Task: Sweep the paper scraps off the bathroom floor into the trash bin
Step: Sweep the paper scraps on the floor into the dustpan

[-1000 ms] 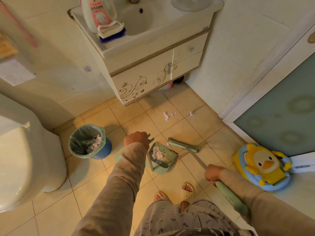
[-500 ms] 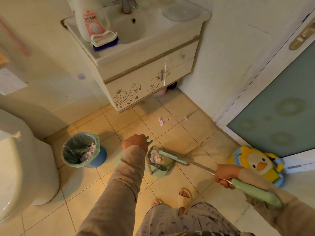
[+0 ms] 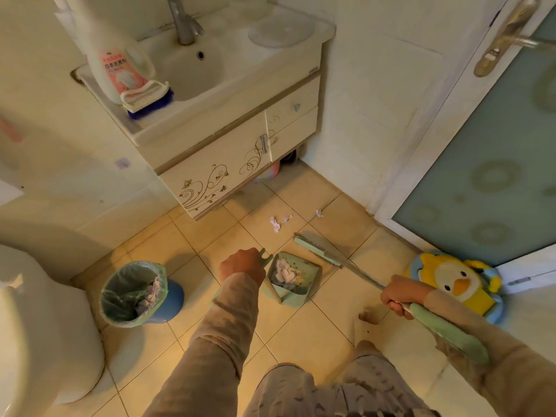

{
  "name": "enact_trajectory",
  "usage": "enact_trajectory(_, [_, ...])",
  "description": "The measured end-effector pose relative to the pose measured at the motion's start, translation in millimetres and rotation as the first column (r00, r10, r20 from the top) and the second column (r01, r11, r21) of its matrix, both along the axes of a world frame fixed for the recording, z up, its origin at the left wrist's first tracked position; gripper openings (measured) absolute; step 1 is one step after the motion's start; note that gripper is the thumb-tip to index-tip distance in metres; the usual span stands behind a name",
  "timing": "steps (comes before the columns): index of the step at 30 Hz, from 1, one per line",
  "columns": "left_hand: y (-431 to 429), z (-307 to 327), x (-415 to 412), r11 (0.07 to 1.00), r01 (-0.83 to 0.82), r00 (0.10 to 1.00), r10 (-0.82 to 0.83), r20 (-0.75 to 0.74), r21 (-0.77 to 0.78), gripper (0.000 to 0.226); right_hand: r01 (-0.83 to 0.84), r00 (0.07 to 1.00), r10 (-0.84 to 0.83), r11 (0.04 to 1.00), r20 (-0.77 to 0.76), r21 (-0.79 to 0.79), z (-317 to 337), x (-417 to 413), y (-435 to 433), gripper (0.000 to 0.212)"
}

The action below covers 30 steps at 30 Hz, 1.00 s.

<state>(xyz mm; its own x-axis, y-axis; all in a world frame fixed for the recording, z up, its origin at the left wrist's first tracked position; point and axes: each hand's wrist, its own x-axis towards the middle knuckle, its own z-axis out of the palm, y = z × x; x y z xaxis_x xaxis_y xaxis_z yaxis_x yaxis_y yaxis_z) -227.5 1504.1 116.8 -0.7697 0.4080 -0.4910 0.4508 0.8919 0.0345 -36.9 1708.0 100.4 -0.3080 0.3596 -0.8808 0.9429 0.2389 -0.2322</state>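
Looking down, you see your left hand [image 3: 242,266] closed tight around the top of the green dustpan [image 3: 290,278] handle. The pan sits on the tan floor tiles [image 3: 328,335] just in front of your legs, and a little heap of torn paper lies inside it.

Your right hand [image 3: 398,296] is wrapped around the broom [image 3: 346,263], right where the thin metal stick meets the fat green grip. The grip runs back along your sleeve. The green broom head [image 3: 316,251] is just past the pan, to its right, close to it. You cannot tell if the bristles touch the floor.

A few paper scraps [image 3: 278,222] lie on the tiles beyond the broom head, near the foot of the sink cabinet [image 3: 222,173]. One more small scrap [image 3: 319,213] lies a bit to the right of them.

The trash bin [image 3: 141,291] stands on the floor to the left of your left arm, beside the white toilet [image 3: 39,320]. It is blue with a green bag in it, and some paper is inside already.

A yellow duck seat [image 3: 451,281] leans by the door [image 3: 493,164], just behind your right hand.
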Motion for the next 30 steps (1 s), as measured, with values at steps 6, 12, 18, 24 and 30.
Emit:
enact_trajectory(6, [59, 0, -7, 0.998, -0.062, 0.998, 0.062, -0.004, -0.015, 0.026, -0.061, 0.998, 0.061, 0.998, 0.002, 0.021, -8, -5, 75, 0.029])
enact_trajectory(12, [133, 7, -12, 0.985, -0.156, 0.987, 0.152, -0.048, -0.072, 0.025, -0.170, 0.985, 0.170, 0.985, -0.003, 0.026, 6, -33, 184, 0.033])
enact_trajectory(18, [166, 13, -13, 0.972, -0.204, 0.978, 0.199, -0.061, -0.114, 0.023, -0.301, 0.953, 0.302, 0.952, -0.005, 0.052, 21, -74, 253, 0.048])
enact_trajectory(24, [195, 14, -17, 0.957, -0.264, 0.965, 0.260, -0.041, -0.121, 0.024, -0.412, 0.911, 0.412, 0.905, 0.028, 0.101, 9, -128, 294, 0.047])
enact_trajectory(30, [218, 8, -20, 0.955, -0.257, 0.966, 0.258, -0.013, -0.147, 0.023, -0.590, 0.806, 0.577, 0.798, 0.127, 0.120, -17, -155, 285, 0.064])
